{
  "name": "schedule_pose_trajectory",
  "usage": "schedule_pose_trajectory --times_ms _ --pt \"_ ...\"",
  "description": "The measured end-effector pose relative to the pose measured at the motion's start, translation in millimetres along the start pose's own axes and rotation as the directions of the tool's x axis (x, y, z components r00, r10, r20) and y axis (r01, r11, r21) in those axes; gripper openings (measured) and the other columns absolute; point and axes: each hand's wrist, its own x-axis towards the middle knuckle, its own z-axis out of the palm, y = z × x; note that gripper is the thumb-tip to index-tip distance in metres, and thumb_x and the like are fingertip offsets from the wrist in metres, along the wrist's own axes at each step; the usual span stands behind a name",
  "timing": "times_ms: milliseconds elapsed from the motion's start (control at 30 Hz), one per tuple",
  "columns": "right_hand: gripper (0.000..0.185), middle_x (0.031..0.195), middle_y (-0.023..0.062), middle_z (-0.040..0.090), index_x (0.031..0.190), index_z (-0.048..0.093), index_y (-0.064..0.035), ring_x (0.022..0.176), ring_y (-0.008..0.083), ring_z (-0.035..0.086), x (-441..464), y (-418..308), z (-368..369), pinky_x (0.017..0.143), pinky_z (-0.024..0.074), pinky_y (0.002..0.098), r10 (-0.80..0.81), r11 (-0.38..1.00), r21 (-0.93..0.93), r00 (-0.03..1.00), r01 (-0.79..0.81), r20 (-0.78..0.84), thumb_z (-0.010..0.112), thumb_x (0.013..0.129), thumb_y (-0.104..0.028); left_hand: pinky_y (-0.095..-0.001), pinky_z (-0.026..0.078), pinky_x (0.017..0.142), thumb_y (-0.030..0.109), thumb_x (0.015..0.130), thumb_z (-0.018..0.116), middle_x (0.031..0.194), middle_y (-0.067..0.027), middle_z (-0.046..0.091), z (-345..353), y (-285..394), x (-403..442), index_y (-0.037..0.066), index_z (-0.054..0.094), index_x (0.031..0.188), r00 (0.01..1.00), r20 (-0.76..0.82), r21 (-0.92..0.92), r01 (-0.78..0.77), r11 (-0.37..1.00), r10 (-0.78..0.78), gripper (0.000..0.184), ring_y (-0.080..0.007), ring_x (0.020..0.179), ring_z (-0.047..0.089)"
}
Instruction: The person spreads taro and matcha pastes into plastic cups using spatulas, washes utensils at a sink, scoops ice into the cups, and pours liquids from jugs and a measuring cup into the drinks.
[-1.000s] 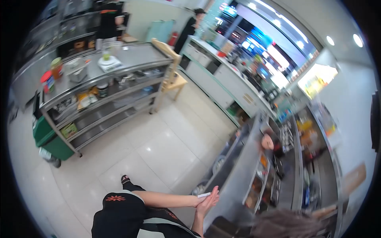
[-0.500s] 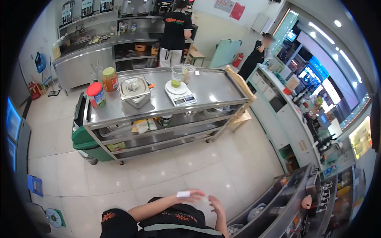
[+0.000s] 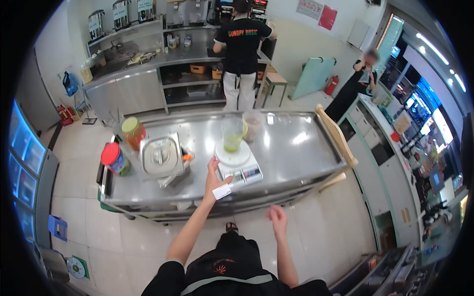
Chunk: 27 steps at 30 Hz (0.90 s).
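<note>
And here the white scale (image 3: pixel 242 163) is met by the left hand (image 3: pixel 213 177), right at the near edge of the metal table (image 3: pixel 291 163), close to that edge's middle! The fingers are laid along the scale's left side and the thumb is held out by its front panel; whether it is gripped cannot be told. A white tag (image 3: pixel 221 192) is seen at the left wrist. The right hand (image 3: pixel 278 218) is held in the air just off the near edge, its fingers loosely curled; whether anything is held in it cannot be made out. On the scale, a clear cup (image 3: pixel 231 140) with something green in it is carried, and a second cup (image 3: pixel 253 124) is set just behind, towards the far edge. Towards the left edge, a lidded metal container (image 3: pixel 161 157) is placed, followed by a red-lidded jar (image 3: pixel 113 159) near the corner.
</note>
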Motion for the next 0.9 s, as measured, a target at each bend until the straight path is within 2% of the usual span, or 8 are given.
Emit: schedule_pose_trajectory --times_ms 200,233,367,467,733,800,833,900 --pt "0.079 0.105 0.0164 0.053 0.123 0.03 -0.0014 0.092 0.0198 0.05 237 -44 84 0.073 0.043 0.0316 -0.255 0.925 -0.267 0.963 0.269 0.086 0.074 0.06 -0.021 -0.0456 0.018 0.099 0.031 0.047 0.078 0.123 -0.0196 0.038 40 -33 112 0.003 0.01 0.129 0.977 -0.155 0.61 0.213 0.764 -0.149 0.11 -0.0346 0.117 0.031" --pt "0.088 0.11 0.0177 0.05 0.126 0.026 -0.003 0.095 0.0213 0.049 274 -25 100 0.075 0.0427 0.0342 -0.423 0.844 -0.317 0.901 0.432 0.1 0.076 0.056 -0.023 -0.045 0.016 0.1 0.035 0.044 0.079 0.121 -0.0182 0.04 38 -32 122 0.003 0.014 0.128 0.986 -0.086 0.519 0.164 0.839 -0.14 0.111 -0.0312 0.112 0.038" --pt "0.095 0.113 0.0174 0.048 0.128 0.022 -0.0028 0.095 0.0209 0.049 322 -15 125 0.073 0.0439 0.0339 -0.193 0.952 -0.185 0.945 0.246 0.263 0.077 0.053 -0.022 -0.0393 0.027 0.095 0.032 0.044 0.079 0.105 -0.0119 0.051 28 -37 130 0.002 0.029 0.122 0.984 0.138 0.372 0.056 0.927 -0.114 0.098 -0.0243 0.098 0.051" --pt "0.09 0.116 0.0154 0.046 0.127 0.024 -0.0016 0.094 0.0205 0.05 325 -54 125 0.071 0.045 0.0322 0.004 0.984 -0.164 0.905 0.073 0.424 0.076 0.056 -0.02 -0.037 0.031 0.093 0.025 0.04 0.082 0.113 -0.0105 0.042 32 -20 131 0.006 0.045 0.112 0.991 0.133 -0.103 0.003 0.995 0.011 0.083 -0.0233 0.101 0.047" --pt "0.049 0.104 0.0083 0.053 0.114 0.045 -0.003 0.089 0.0162 0.053 338 -103 109 0.067 0.0471 0.0278 -0.017 0.888 0.282 0.586 -0.364 0.81 0.064 0.072 -0.018 -0.0326 0.041 0.085 0.049 0.083 0.04 0.099 -0.0104 0.054 26 9 123 0.0 0.046 0.11 0.923 0.381 -0.48 0.238 0.844 -0.044 0.056 -0.0216 0.092 0.053" --pt "0.046 0.109 0.0103 0.051 0.112 0.048 -0.0038 0.093 0.0235 0.053 377 -95 91 0.073 0.0462 0.0333 -0.049 0.959 -0.216 0.853 0.186 0.519 0.062 0.071 -0.02 -0.0305 0.043 0.08 0.049 0.078 0.048 0.099 -0.0102 0.053 8 9 100 0.0 0.046 0.109 0.962 0.245 -0.535 0.238 0.81 -0.121 0.057 -0.021 0.089 0.053" --pt "0.048 0.113 0.0109 0.049 0.112 0.048 -0.0039 0.101 0.0265 0.048 395 -82 78 0.084 0.0378 0.0389 -0.237 0.723 -0.525 0.875 0.449 0.421 0.061 0.068 -0.018 -0.0303 0.043 0.08 0.049 0.077 0.049 0.099 -0.0101 0.053 -4 9 87 0.0 0.046 0.109 0.973 0.184 -0.565 0.218 0.796 -0.135 0.058 -0.0209 0.089 0.053" --pt "0.048 0.124 0.0134 0.041 0.111 0.048 -0.0034 0.118 0.0316 0.033 420 -49 56 0.096 0.0237 0.0508 -0.422 0.085 -0.956 0.879 0.281 0.221 0.057 0.064 -0.013 -0.0299 0.043 0.079 0.049 0.074 0.052 0.099 -0.0099 0.052 -31 13 70 0.0 0.045 0.109 0.99 0.067 -0.609 0.139 0.781 -0.124 0.061 -0.0205 0.088 0.053"
